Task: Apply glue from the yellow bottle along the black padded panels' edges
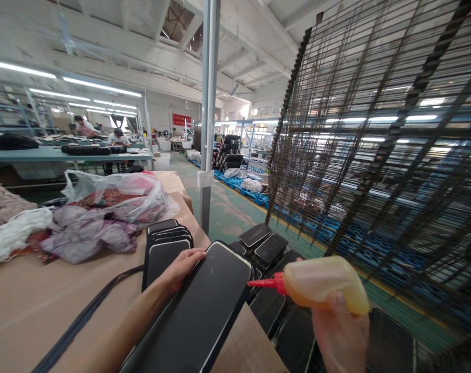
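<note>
My left hand (183, 267) rests on the top left edge of a large black rounded panel (204, 311) that lies tilted over the table's right edge, fingers curled on its rim. My right hand (340, 331) grips a yellow glue squeeze bottle (324, 285). Its red nozzle (264, 283) points left and touches the panel's right edge. A stack of smaller black panels (165, 243) lies on the brown table (45, 305) just left of my left hand.
Plastic bags of cloth (115, 199) lie on the table at left, with a black strap (84, 316) in front. More black panels (264, 243) lie below the table. A wire drying rack (379, 145) stands at right, a steel post (209, 103) ahead. People work at far benches (64, 153).
</note>
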{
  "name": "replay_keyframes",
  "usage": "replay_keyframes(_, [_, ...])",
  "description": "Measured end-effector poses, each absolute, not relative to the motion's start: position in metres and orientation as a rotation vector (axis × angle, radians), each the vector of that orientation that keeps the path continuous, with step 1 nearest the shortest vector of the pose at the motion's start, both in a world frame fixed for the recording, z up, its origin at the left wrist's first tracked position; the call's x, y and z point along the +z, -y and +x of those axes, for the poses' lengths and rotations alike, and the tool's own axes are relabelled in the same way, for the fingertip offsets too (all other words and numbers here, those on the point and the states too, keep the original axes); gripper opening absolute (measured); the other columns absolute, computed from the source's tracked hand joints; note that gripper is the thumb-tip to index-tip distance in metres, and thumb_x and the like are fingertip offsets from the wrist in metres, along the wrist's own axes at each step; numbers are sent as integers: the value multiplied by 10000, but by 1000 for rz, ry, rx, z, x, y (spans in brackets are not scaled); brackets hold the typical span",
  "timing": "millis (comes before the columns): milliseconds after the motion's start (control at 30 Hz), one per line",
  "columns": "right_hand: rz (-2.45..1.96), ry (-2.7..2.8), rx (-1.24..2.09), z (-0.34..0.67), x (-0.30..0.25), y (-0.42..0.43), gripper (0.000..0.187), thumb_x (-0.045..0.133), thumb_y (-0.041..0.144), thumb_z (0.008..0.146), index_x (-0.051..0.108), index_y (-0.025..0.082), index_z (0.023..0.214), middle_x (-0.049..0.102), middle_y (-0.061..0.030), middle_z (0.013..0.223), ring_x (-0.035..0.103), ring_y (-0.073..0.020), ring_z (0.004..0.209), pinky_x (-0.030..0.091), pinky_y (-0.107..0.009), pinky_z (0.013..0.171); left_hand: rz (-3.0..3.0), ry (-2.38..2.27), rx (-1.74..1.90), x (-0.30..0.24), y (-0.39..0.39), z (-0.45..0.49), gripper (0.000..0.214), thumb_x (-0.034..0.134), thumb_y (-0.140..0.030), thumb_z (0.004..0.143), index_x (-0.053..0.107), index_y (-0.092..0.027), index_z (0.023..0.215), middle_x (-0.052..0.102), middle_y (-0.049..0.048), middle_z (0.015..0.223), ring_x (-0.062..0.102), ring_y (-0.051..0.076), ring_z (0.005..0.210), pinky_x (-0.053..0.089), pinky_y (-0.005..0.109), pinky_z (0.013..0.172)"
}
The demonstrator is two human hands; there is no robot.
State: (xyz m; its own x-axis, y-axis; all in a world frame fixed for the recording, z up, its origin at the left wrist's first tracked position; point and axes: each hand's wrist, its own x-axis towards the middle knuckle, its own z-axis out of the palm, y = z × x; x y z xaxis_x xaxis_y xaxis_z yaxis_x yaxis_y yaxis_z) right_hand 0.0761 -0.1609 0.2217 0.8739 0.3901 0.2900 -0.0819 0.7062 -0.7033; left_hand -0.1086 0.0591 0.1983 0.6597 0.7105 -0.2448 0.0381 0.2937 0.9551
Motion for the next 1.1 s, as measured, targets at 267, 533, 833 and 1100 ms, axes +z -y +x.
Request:
replay_keyframes(267, [-740,443,282,74,219,160,462,756,326,700,594,251,1126,596,-59,1196,442,-373,1210,308,-615,1014,1185,-765,509,197,-58,-107,319,706,-419,607,616,-139,731,660,14,594,581,134,510,412,211,486])
replay_keyframes(533, [-731,412,228,74,211,154,490,786,322,656,625,198,1102,601,-129,1173,531,-417,1093,400,-664,892,1165,-781,494,194,-59,-105,277,685,-390,589,595,-149,692,645,5,561,572,130,494,402,204,468])
replay_keyframes(833, [-776,399,238,69,210,153,494,795,364,633,631,208,1072,610,-121,1159,594,-382,993,408,-646,893,1130,-821,511,192,-62,-101,225,647,-360,587,563,-161,652,638,6,527,570,133,469,406,206,448])
replay_keyframes(1100, [-779,438,270,65,207,157,554,765,366,679,577,223,1180,618,-130,1142,621,-364,937,500,-579,803,1098,-825,510,187,-66,-96,206,641,-336,568,572,-163,655,645,16,528,594,158,470,435,229,450])
